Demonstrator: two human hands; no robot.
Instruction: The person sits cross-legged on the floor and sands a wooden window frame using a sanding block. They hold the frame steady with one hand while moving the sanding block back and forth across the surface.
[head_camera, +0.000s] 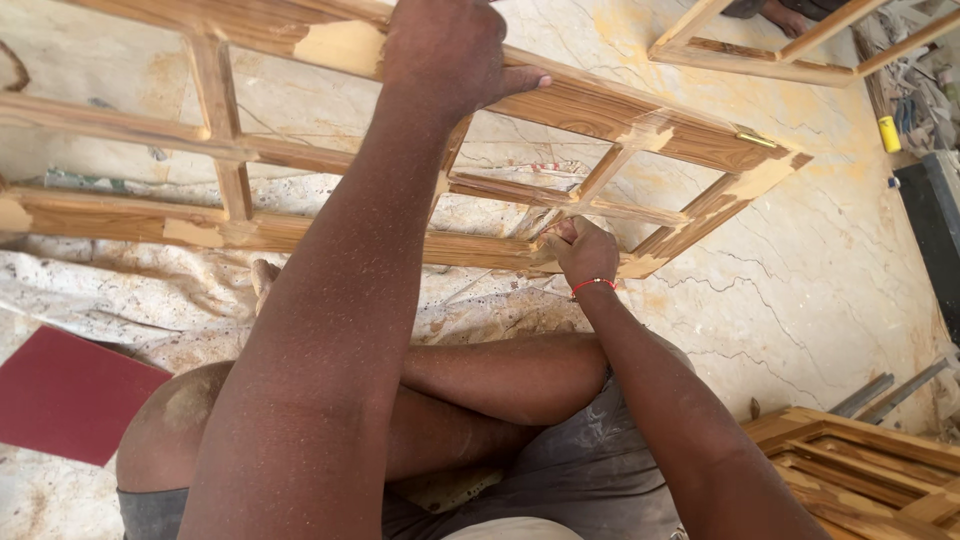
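Note:
A wooden window frame (640, 125) with several panes' openings and pale filler patches lies tilted on the stone floor in front of me. My left hand (445, 50) grips its upper rail, thumb stretched along the wood. My right hand (582, 250), with a red band at the wrist, is closed against the lower rail where a crossbar meets it; what it pinches is too small to tell, perhaps a scrap of sandpaper. My crossed legs sit under both arms.
A dark red sheet (65, 395) lies at the left on a dusty cloth (120, 290). Another wooden frame (870, 470) sits at the lower right, a third frame (760, 55) at the top right. A yellow can (889, 133) and clutter stand by the right edge.

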